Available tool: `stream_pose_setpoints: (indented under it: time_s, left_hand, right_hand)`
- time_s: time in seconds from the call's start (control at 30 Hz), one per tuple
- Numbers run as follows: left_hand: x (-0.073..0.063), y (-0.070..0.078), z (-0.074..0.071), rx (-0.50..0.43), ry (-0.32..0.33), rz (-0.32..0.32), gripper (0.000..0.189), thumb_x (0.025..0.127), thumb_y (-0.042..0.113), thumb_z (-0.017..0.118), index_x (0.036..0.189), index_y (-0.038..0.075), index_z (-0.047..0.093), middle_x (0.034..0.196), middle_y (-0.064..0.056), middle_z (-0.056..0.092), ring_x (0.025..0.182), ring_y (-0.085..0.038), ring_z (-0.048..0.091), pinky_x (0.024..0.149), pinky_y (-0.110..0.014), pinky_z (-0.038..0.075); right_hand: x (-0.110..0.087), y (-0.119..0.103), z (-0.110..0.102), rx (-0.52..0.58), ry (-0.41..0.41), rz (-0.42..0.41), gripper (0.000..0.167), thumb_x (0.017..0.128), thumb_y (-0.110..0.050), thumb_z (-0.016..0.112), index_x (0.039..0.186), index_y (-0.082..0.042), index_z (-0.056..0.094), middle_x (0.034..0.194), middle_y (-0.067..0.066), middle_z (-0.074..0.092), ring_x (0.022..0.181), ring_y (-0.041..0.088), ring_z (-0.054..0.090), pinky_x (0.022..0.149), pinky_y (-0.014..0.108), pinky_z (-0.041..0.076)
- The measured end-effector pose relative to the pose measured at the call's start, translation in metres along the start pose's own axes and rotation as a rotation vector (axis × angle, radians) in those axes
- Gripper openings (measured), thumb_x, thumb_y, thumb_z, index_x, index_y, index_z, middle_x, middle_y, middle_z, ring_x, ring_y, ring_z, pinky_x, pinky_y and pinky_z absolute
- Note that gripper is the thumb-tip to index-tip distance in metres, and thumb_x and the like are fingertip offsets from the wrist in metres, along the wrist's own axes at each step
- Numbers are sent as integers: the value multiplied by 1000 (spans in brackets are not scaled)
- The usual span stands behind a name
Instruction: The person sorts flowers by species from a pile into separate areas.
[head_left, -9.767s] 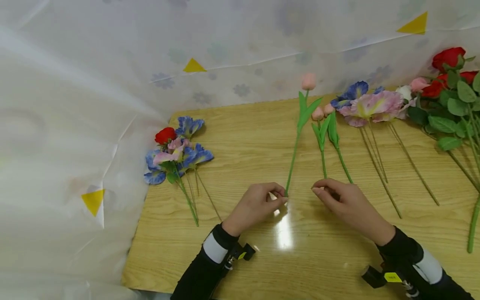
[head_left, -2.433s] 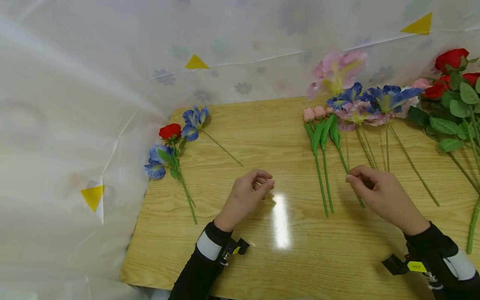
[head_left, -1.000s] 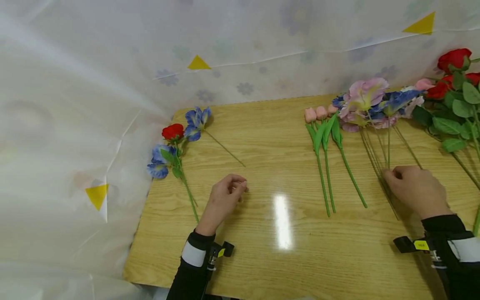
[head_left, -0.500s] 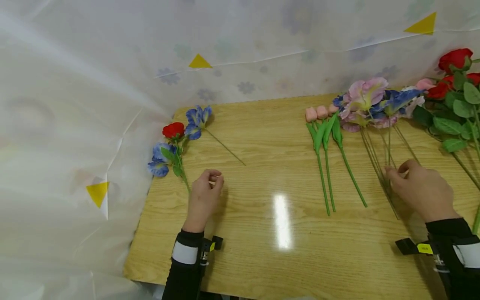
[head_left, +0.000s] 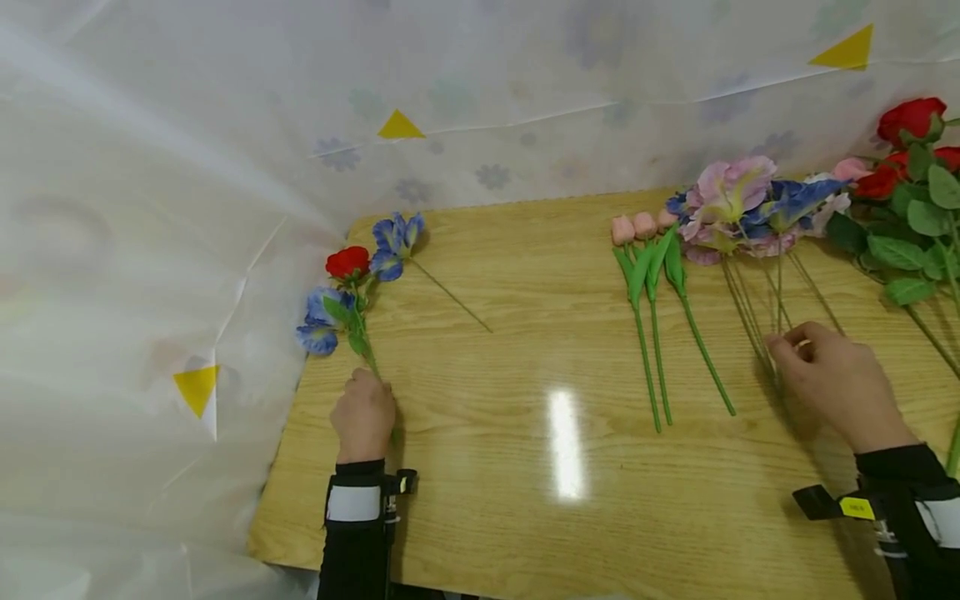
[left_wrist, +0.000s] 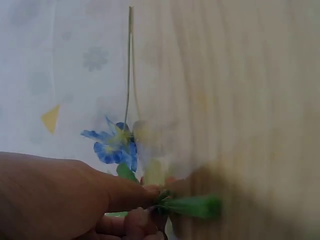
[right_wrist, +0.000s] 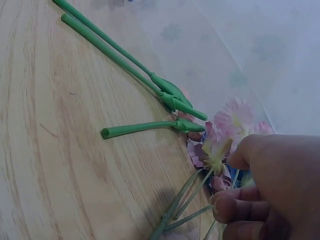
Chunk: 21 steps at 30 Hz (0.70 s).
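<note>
At the left of the table, my left hand (head_left: 363, 417) pinches the green stem of a red rose (head_left: 347, 263); thumb and fingers meet on the stem (left_wrist: 192, 206) in the left wrist view. Against the rose lies a blue iris-like flower (head_left: 317, 337), and a second blue flower (head_left: 393, 242) lies apart, its thin stem slanting right. On the right, my right hand (head_left: 836, 383) hovers by the thin stems of the pink flowers (head_left: 731, 187) and a blue flower (head_left: 798, 202). In the right wrist view a gap shows between its thumb and fingers.
Three pink tulips (head_left: 643, 225) with green stems (head_left: 645, 367) lie left of the pink and blue flowers. Red roses (head_left: 911, 121) with broad leaves crowd the far right. A pale sheet with yellow triangles (head_left: 401, 125) hangs behind the wooden table (head_left: 510, 517).
A third tulip and further pink and blue flowers have joined the right-hand rows. My left hand has swung left and taken the rose's stem. The right hand has moved right to the thin stems.
</note>
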<state>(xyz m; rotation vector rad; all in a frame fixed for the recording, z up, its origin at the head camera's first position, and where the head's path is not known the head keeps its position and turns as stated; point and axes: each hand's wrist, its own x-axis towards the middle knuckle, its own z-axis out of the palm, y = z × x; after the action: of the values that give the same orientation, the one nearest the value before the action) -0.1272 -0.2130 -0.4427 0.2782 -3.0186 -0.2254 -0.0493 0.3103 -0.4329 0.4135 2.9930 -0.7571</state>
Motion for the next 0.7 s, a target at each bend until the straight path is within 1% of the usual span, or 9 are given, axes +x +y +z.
stream_pose_setpoints:
  time_s: [0.07, 0.13, 0.2, 0.3, 0.4, 0.47, 0.53, 0.6, 0.7]
  left_hand:
    - [1, -2, 0, -13, -43, -15, 26, 97, 12, 58, 89, -12, 58, 74, -28, 63, 56, -43, 63, 48, -55, 51]
    - [3, -4, 0, -34, -40, -5, 24, 97, 10, 55, 85, -11, 58, 70, -26, 63, 55, -43, 63, 47, -55, 50]
    - [5, -8, -1, -70, -77, -13, 24, 98, 11, 52, 85, -9, 57, 70, -26, 62, 56, -43, 62, 47, -55, 49]
    - [6, -14, -3, -130, -96, -34, 23, 101, 14, 50, 94, -7, 56, 78, -27, 65, 62, -45, 64, 52, -56, 50]
    - [7, -18, -8, -207, -104, -53, 20, 103, 17, 50, 102, -3, 55, 89, -26, 66, 68, -41, 65, 55, -52, 50]
    - [8, -17, -11, -268, -99, -37, 20, 104, 18, 50, 108, -1, 56, 94, -23, 67, 70, -36, 64, 56, -47, 49]
    - [9, -14, -16, -333, -112, 2, 21, 105, 18, 49, 110, -1, 55, 95, -21, 67, 69, -31, 62, 56, -41, 47]
    - [9, -7, -20, -401, -128, 44, 22, 105, 19, 50, 112, -1, 56, 96, -19, 67, 70, -28, 61, 58, -37, 45]
    - [8, 10, -26, -510, -163, 119, 21, 104, 18, 52, 113, -1, 56, 95, -17, 67, 73, -25, 62, 61, -32, 45]
  right_hand:
    - [0, -1, 0, 2, -8, -6, 55, 105, -45, 39, 108, 7, 57, 72, 16, 60, 57, 21, 48, 50, 32, 32]
    - [0, -1, 0, 16, -10, -27, 52, 105, -42, 41, 108, 7, 58, 71, 13, 59, 57, 20, 48, 51, 31, 32]
    - [0, 0, -1, 29, -14, -55, 49, 105, -40, 42, 108, 6, 59, 69, 10, 59, 56, 17, 46, 51, 30, 32]
    - [-2, 0, -2, 55, -14, -92, 45, 105, -37, 43, 107, 4, 61, 67, 7, 57, 54, 14, 43, 52, 28, 29]
    - [-3, 0, -2, 63, -22, -93, 45, 106, -38, 43, 108, 3, 61, 67, 7, 56, 53, 13, 41, 52, 28, 28]
    - [-4, -1, -3, 69, -21, -91, 45, 106, -38, 43, 109, 4, 61, 69, 8, 58, 54, 12, 42, 52, 28, 29]
    - [-5, -3, -2, 79, -12, -104, 42, 106, -36, 44, 109, 3, 61, 72, 9, 60, 55, 11, 43, 52, 28, 30]
    - [-5, -6, -1, 86, 13, -131, 39, 105, -33, 47, 107, 3, 62, 71, 9, 59, 54, 10, 42, 51, 28, 30]
    - [-6, -14, 3, 115, 32, -180, 33, 105, -29, 49, 105, 1, 63, 70, 8, 56, 53, 9, 39, 51, 28, 27]
